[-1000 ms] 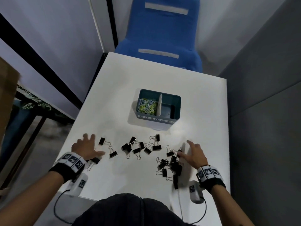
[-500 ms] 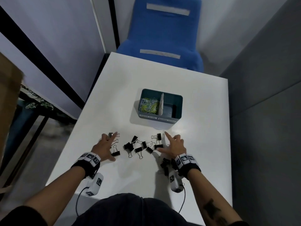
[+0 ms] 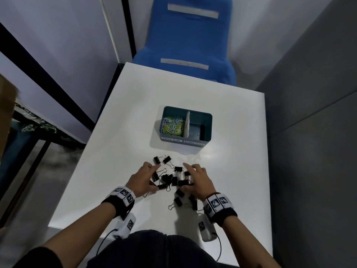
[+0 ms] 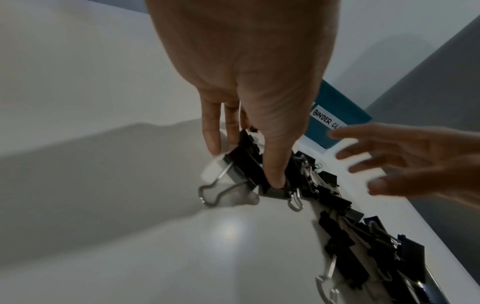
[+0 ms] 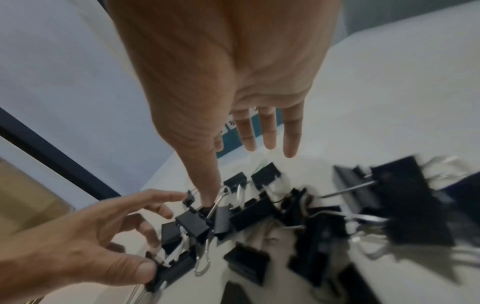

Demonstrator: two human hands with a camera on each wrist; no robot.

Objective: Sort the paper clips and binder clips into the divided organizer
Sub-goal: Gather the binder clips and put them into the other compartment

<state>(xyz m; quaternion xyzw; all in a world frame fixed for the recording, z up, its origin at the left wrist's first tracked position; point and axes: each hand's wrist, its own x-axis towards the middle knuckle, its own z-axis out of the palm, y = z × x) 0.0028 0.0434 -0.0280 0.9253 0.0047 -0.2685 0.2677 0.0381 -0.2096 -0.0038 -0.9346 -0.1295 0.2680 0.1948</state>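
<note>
Item one: the white rectangular table (image 3: 119,132), on which we see everything else standing.

Item two: the teal divided plastic organizer (image 3: 208,120), at mid-table, beyond our hands. Its left compartment holds the heap of yellow, green and white paper clips (image 3: 173,125); its right compartment looks dark and nearly bare. The head view shows both front labels but too small to read; only the left wrist view brings the right label close enough to read "BINDER CL".

Item three: the black binder clips with silver wire handles (image 3: 174,177), gathered in a loose pile on the near half of the table, between our hands. Two lie just beyond the pile, a few more nearer to us by the right wrist.

Item four: our left hand (image 3: 144,179), at the left edge of the pile. Its fingers are spread and slightly bent; the left wrist view shows the thumb and fingertips (image 4: 211,144) pressing down on one clip, a detail hidden from the head view.

Item five: our right hand (image 3: 198,181), at the right edge of the pile. The right wrist view shows its fingers (image 5: 267,131) straight and apart above the clips, thumb tip touching one.

Item six: the blue upholstered chair (image 3: 190,41), beyond the far table edge, seen in the head view only.
</note>
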